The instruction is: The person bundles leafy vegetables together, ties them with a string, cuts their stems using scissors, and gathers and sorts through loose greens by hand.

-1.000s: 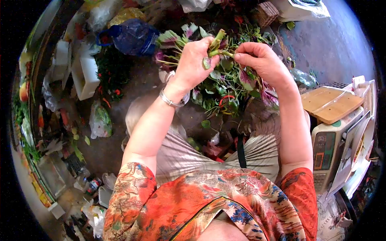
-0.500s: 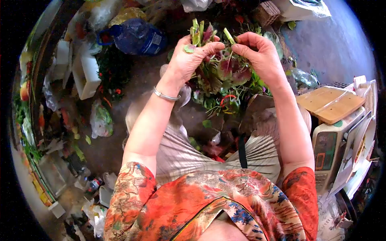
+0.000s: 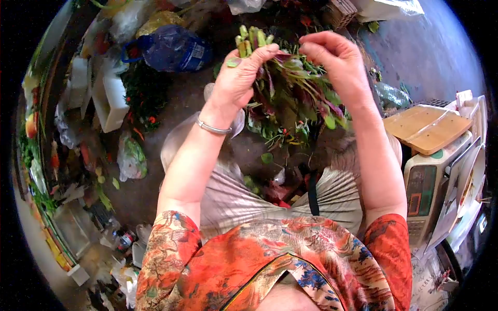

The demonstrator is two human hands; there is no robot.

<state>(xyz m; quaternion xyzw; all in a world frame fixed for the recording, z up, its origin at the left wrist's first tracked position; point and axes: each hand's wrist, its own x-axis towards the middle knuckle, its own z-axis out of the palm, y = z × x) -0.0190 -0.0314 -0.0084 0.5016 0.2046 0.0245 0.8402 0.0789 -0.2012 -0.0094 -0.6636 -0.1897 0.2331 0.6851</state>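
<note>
My left hand (image 3: 241, 72), with a silver bangle at its wrist, is closed around the stems of a bunch of amaranth greens (image 3: 290, 85). The pale cut stem ends poke up above its fingers, and the purple and green leaves fan out to the lower right. Just right of the bunch, my right hand (image 3: 334, 54) is raised with bent fingers and a gap between thumb and forefinger. Nothing shows in that gap. More loose greens (image 3: 280, 135) lie on the ground beneath the bunch, partly hidden by it.
A blue plastic jug (image 3: 176, 49) lies at upper left, near a white foam box (image 3: 111, 98) and a bagged vegetable (image 3: 132, 155). On the right stands a scale (image 3: 423, 181) with a wooden board (image 3: 428, 127) on top. A brick (image 3: 340, 13) sits at the top.
The stem that my right hand pinched has left its fingers, and the bunch in my left hand looks fuller and spreads rightward. My right hand's fingers have parted.
</note>
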